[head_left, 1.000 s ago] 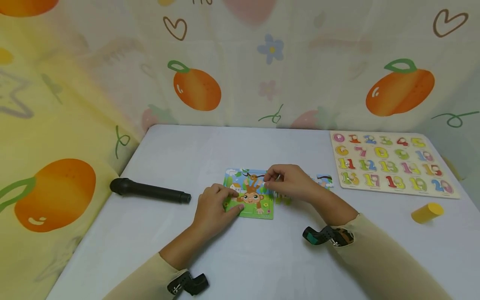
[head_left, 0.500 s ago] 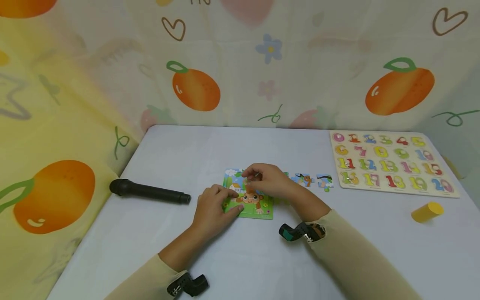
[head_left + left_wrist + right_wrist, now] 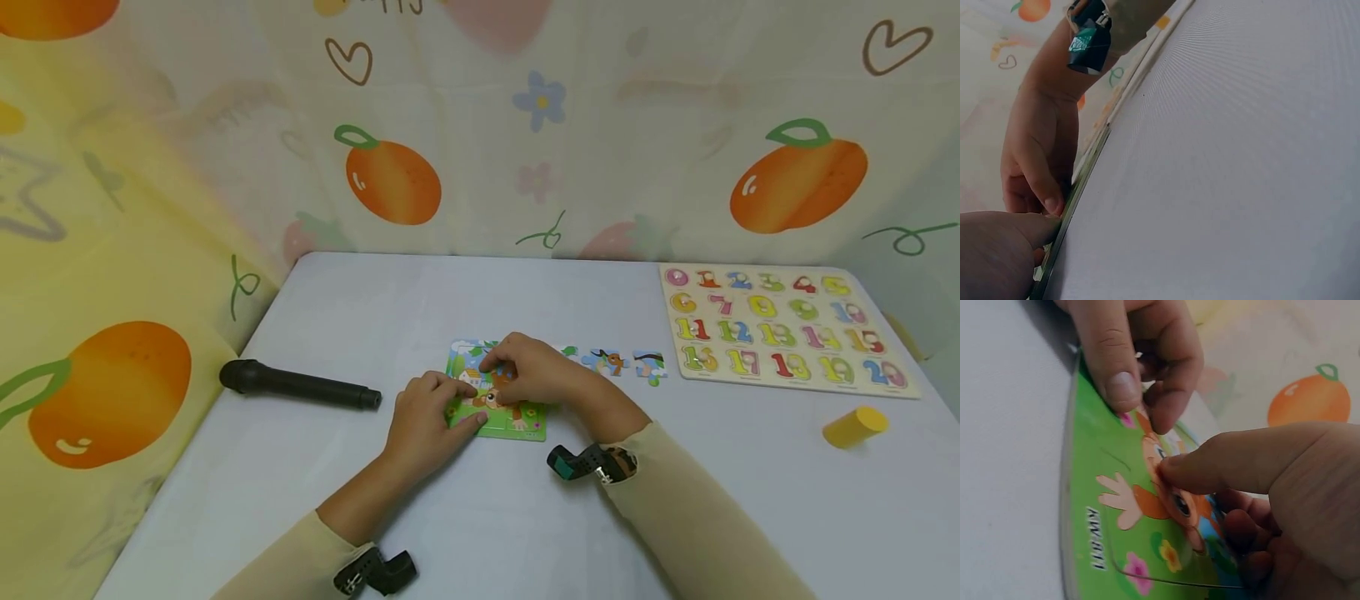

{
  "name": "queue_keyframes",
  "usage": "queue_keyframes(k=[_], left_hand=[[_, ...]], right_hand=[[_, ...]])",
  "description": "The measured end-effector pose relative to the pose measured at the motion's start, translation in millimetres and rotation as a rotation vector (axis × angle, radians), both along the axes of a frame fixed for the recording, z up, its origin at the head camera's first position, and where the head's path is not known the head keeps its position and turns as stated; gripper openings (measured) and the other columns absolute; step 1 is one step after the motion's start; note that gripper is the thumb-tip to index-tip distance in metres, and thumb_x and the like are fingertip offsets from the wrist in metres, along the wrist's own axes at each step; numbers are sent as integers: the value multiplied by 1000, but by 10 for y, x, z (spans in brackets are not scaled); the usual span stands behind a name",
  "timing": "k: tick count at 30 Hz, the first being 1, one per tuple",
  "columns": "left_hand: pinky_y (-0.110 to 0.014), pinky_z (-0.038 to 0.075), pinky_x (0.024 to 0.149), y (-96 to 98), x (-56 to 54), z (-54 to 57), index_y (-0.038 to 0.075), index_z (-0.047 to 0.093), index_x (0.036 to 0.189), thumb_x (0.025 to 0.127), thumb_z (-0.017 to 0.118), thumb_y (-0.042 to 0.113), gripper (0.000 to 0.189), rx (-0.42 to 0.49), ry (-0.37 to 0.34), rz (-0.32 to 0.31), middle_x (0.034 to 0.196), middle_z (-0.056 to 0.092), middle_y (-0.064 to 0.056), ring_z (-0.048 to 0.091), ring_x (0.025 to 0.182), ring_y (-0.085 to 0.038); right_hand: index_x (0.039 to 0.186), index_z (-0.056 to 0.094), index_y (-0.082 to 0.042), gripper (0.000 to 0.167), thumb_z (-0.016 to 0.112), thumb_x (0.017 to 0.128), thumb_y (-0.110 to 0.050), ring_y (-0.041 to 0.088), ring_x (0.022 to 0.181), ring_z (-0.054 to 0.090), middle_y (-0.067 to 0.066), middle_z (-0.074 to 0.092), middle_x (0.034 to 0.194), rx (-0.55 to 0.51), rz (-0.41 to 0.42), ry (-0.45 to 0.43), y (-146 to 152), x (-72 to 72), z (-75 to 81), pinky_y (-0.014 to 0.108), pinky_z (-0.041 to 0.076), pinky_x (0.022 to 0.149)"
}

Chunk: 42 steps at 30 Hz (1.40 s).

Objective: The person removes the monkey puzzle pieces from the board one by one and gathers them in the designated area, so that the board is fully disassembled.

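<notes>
In the head view a jigsaw puzzle with a monkey picture lies flat near the table's middle. My left hand rests on its left side, the thumb and fingertips pressing on its top face. Over the upper right part my right hand bends its thumb and fingers toward each other, as round a small puzzle piece that they mostly hide. The right wrist view shows the right thumb on the monkey's face, close to the left fingertips. Several loose puzzle pieces lie in a row to the right.
A black microphone lies left of the left hand. At the back right is a wooden number board, with a yellow cylinder in front of it. Printed cloth hangs behind the white table.
My right hand has moved left from the puzzle's right edge to over its upper middle and lowered onto it, uncovering loose pieces at the right. The left hand has stayed in place.
</notes>
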<state>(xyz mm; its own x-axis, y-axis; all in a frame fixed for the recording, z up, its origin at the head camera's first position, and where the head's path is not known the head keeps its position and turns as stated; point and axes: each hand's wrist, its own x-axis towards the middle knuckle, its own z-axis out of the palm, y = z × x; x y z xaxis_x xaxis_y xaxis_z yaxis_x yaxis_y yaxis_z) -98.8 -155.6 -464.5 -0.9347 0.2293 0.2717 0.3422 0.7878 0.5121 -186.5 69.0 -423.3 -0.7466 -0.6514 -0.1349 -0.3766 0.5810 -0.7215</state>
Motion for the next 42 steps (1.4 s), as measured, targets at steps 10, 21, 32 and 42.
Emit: queue_keyframes(k=[10,21,32,42], left_hand=[[-46,43,84,-5,-1,5,20,79,111,87,89,37,31,2,9,-6,108,63,-1,58,99,-25],[-46,43,84,-19,-5,-18,21,79,111,87,89,38,31,-2,12,-6,109,64,0,58,99,-25],[-46,43,84,-5,-18,-14,20,79,112,87,89,38,32,-5,11,-11,108,63,-1,57,98,-26],[-46,43,83,-1,-6,-4,19,79,112,88,89,38,32,-4,5,-7,108,63,-1,57,97,-26]], right_hand=[[135,73,-11,49,74,87,2,19,108,55,4,60,132,-5,35,-37,50,-50,2,37,47,98],[133,71,-10,46,73,90,5,21,106,53,7,58,129,16,42,-44,8,-49,11,36,46,95],[134,67,-19,43,75,95,-2,18,87,55,1,63,107,-51,7,-107,45,-56,-7,33,48,80],[129,66,-18,26,66,104,-11,16,76,56,3,60,90,-133,-37,-91,46,-18,-55,32,46,72]])
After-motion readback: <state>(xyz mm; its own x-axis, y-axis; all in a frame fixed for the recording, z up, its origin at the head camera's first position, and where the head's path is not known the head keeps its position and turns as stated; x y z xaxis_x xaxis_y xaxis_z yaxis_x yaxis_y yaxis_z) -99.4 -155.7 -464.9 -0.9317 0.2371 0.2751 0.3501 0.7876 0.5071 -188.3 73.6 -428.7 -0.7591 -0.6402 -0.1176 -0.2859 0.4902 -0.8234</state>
